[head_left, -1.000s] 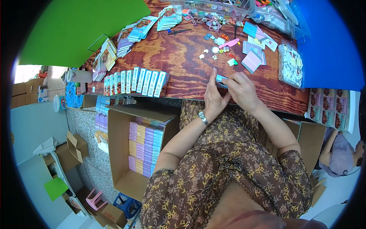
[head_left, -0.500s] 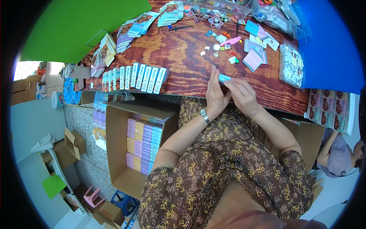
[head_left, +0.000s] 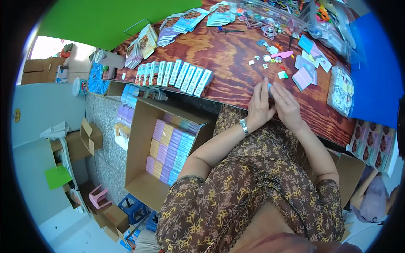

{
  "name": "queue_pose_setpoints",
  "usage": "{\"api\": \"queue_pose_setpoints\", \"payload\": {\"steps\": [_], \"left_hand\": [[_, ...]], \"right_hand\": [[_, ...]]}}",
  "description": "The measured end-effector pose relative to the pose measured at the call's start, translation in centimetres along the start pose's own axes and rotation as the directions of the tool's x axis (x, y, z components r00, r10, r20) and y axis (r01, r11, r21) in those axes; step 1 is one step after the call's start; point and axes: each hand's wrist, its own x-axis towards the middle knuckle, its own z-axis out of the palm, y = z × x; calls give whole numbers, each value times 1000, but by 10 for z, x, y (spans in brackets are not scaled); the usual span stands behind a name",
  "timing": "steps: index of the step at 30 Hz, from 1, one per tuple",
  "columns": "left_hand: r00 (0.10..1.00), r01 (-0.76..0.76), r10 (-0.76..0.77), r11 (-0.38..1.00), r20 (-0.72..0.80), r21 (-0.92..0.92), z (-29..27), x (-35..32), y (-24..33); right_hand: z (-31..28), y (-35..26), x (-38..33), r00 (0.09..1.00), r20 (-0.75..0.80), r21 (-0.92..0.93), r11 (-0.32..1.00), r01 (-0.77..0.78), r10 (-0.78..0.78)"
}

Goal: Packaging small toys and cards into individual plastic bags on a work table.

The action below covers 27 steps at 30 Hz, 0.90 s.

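A small pale-blue carton (head_left: 270, 87) stands at the table's near edge, mostly covered by my two hands. My left hand (head_left: 259, 105) presses its left side with fingers straight and together. My right hand (head_left: 287, 104) covers the other side, fingers bent over it. To the left stands a row of similar slim cartons (head_left: 179, 76), their narrow printed sides facing me. Beyond my hands lie small colourful trinkets (head_left: 274, 57), a pink plastic piece (head_left: 282, 55) and several pastel cards (head_left: 302, 79).
Flattened carton sleeves (head_left: 185, 21) lie fanned along the far left. A clear bag of white pieces (head_left: 341, 90) sits at the right, near plastic bins (head_left: 331, 25). Below the table, a cardboard box (head_left: 137, 156) holds stacked cartons (head_left: 171, 147). Another person (head_left: 371, 198) is at the lower right.
The view has shifted, so the table appears farther right and lower at its left side. My right hand's fingers have closed further over the carton, which now shows less.
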Motion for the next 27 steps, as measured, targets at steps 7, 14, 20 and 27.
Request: {"api": "queue_pose_setpoints", "payload": {"steps": [7,14,20,27], "left_hand": [[999,-20,21,999,-37,43,-25,10,-3],[999,-51,51,999,-18,-10,-29,15,-1],[996,-36,42,996,76,-79,-32,14,-2],[989,-73,85,993,122,-95,-40,21,5]], "right_hand": [[-18,-1,13,960,49,392,879,-271,275],[-28,-6,14,967,46,498,833,-240,251],[-31,10,18,993,-4,367,924,-108,118],[-33,13,18,987,-24,96,982,161,-160]]}}
